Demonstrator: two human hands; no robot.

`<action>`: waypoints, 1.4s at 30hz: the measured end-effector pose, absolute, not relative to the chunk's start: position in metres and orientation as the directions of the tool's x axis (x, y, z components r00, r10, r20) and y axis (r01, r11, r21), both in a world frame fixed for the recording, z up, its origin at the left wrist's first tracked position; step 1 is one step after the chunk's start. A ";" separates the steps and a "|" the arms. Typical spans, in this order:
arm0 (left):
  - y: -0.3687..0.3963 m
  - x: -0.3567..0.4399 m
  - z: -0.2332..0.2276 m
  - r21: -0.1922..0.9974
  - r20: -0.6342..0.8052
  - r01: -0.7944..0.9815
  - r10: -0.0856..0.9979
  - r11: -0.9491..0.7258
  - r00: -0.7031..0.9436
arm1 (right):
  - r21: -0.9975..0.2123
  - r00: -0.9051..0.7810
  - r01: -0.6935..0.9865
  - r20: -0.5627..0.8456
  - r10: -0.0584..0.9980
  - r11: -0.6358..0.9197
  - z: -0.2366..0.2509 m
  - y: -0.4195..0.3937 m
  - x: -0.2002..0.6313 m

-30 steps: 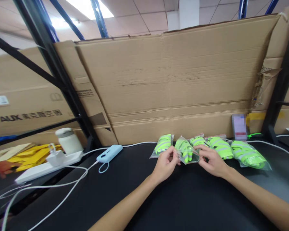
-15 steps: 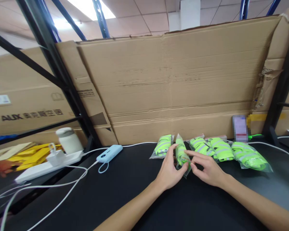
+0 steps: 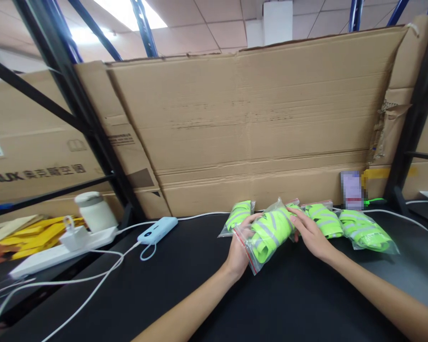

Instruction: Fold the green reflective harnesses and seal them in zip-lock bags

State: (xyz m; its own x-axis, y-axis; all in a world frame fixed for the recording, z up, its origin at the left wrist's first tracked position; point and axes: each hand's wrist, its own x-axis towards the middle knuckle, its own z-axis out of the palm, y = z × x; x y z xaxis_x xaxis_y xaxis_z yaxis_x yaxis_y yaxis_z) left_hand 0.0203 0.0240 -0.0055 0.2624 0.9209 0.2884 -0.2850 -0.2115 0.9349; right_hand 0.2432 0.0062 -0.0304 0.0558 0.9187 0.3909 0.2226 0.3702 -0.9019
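Lying tilted between both hands, a clear bag [image 3: 267, 232] with a red zip strip and neon-green reflective bands inside is held just above the black bench [image 3: 185, 285]. The left hand [image 3: 239, 247] is cupped under the bag's lower left end, its fingers hidden behind the plastic but closed on it, with the thumb seen at the upper edge. The right hand [image 3: 308, 232] is laid against the bag's right end, its fingers [image 3: 295, 214] stretched out flat and pressed on the plastic rather than curled round it.

Relative to the held bag: a second bag of green bands [image 3: 238, 216] lies just behind and to the left, touching the bench; two more bags [image 3: 345, 225] lie to the right, past the right hand. A large cardboard sheet [image 3: 257, 123] stands upright behind. Well to the left, a pale blue power bank [image 3: 157, 229] lies on the bench with a white cable [image 3: 92, 280] run from it, and farther left a white power strip [image 3: 57, 249] and a white jar [image 3: 92, 211] are seen.
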 end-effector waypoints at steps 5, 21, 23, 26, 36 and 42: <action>0.024 0.023 -0.005 0.910 0.147 -0.413 0.963 -0.043 0.224 | -0.982 -0.009 -0.110 0.153 0.988 0.151 -0.023 0.003 0.237; 0.035 0.022 -0.019 0.958 0.054 -0.285 0.947 0.041 0.316 | -0.940 0.192 -0.193 0.244 0.951 0.280 -0.008 0.013 0.264; 0.035 0.022 -0.021 0.973 0.085 -0.230 0.954 -0.018 0.286 | -0.945 0.186 -0.103 0.289 0.939 0.311 -0.008 0.012 0.265; 0.033 0.022 -0.022 0.983 0.161 -0.127 0.958 -0.134 0.238 | -0.931 0.180 0.034 0.364 0.914 0.364 -0.011 0.012 0.267; 0.037 0.015 -0.015 0.922 0.361 0.114 0.928 -0.369 0.090 | -0.821 0.059 0.329 0.512 0.857 0.467 -0.011 0.005 0.267; 0.043 0.009 -0.016 0.918 0.375 0.063 0.909 -0.392 0.184 | -0.825 0.018 0.351 0.479 0.878 0.443 -0.019 0.003 0.265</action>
